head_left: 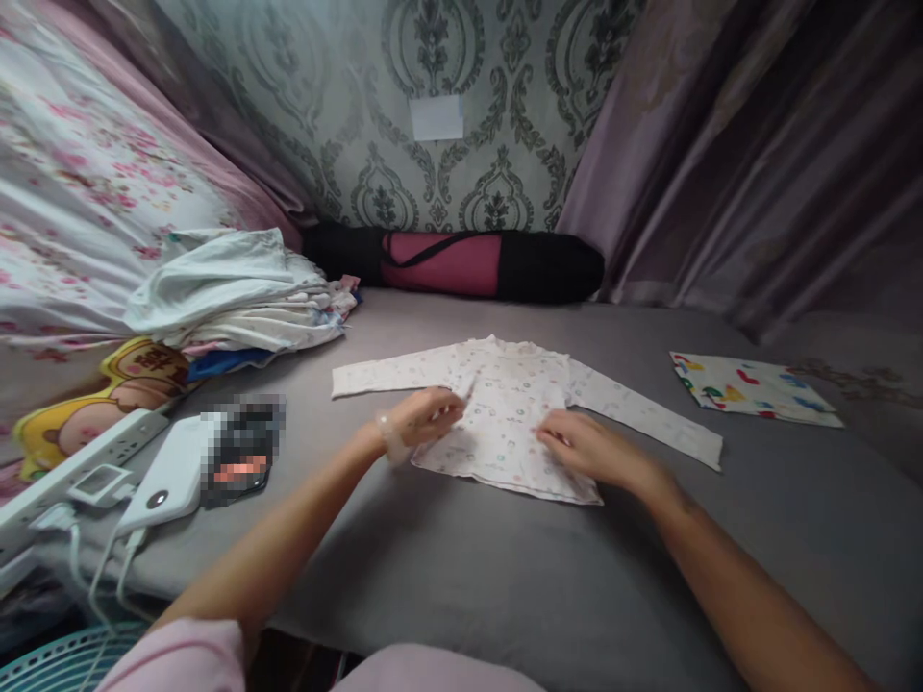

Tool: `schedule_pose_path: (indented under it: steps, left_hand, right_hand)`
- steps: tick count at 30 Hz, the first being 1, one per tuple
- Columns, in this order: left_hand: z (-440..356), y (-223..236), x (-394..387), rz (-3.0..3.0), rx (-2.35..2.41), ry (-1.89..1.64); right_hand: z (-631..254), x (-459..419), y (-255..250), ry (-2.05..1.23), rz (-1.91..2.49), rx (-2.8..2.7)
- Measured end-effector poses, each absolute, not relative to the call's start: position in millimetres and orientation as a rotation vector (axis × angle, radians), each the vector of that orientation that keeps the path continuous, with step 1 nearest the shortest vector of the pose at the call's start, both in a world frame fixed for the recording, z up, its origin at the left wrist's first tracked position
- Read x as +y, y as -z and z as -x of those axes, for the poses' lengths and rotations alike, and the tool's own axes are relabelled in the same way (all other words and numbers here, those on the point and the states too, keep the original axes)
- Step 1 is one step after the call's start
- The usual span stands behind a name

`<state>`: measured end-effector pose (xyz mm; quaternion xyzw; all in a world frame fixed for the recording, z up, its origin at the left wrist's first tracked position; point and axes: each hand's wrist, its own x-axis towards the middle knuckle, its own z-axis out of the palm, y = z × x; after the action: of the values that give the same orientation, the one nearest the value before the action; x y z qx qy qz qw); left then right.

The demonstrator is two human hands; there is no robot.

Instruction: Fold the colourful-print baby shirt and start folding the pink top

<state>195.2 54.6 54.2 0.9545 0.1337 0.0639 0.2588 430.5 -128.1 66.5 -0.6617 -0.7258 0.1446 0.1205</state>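
Observation:
A small white long-sleeved shirt (pixel 505 423) with a fine scattered print lies flat on the grey sheet, its collar away from me and both sleeves spread outward. My left hand (pixel 425 415), with a pale bracelet at the wrist, is over the shirt's left side, fingers loosely bent and apart. Over the right side of the body is my right hand (pixel 587 444), its fingers curved with no cloth visibly gripped. Whether the fingertips press on the fabric I cannot tell.
A folded colourful-print garment (pixel 754 389) lies at right. At left are a clothes pile (pixel 245 293), a yellow cartoon cushion (pixel 87 413), a power strip (pixel 87 466), a white power bank (pixel 165 476) with cables and a blurred-out item. A black-and-pink long bag (pixel 451 262) lies along the wall.

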Motion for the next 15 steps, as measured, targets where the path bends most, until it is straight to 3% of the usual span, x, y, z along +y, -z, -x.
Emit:
schedule_pose_path:
  steps: [4, 7, 15]
  left_hand:
    - [-274, -55, 80, -2.713, 0.602, -0.034]
    - [-318, -51, 100, -2.726, 0.694, 0.095]
    - [-339, -37, 122, -2.752, 0.72, 0.317]
  right_hand:
    - [-422, -61, -36, -0.165, 1.962, -2.023]
    - [-420, -33, -18, -0.162, 2.085, -2.017]
    - [-412, -52, -4, -0.197, 1.983, -2.176]
